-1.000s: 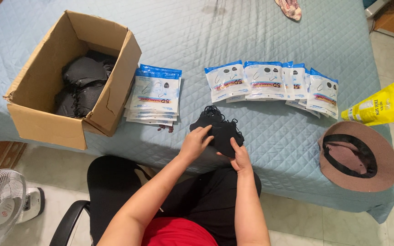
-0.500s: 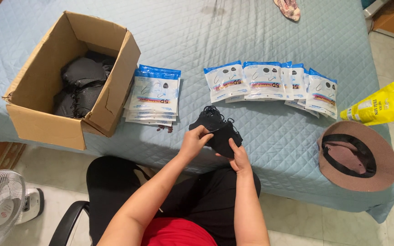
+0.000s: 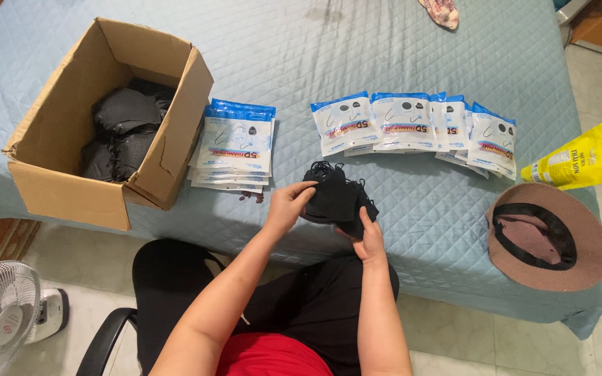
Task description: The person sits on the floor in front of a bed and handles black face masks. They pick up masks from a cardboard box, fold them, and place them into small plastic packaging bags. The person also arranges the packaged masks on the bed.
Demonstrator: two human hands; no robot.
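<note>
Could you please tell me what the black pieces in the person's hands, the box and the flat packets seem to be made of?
Black pieces, held by left hand and right hand: soft matte fabric, probably; they fold limply. Box: brown corrugated cardboard, dull, with creased flaps. Packets: glossy plastic film, judging by their sheen.

1. Stack of black face masks [image 3: 332,197]: dark, soft fabric, thin ear loops sticking out at the top and right.
2. Pose: bunched together, held just above the bed's [image 3: 412,56] near edge, roughly mid-width.
3. State: gripped from both sides, left hand [image 3: 288,205] and right hand [image 3: 369,237].
</note>
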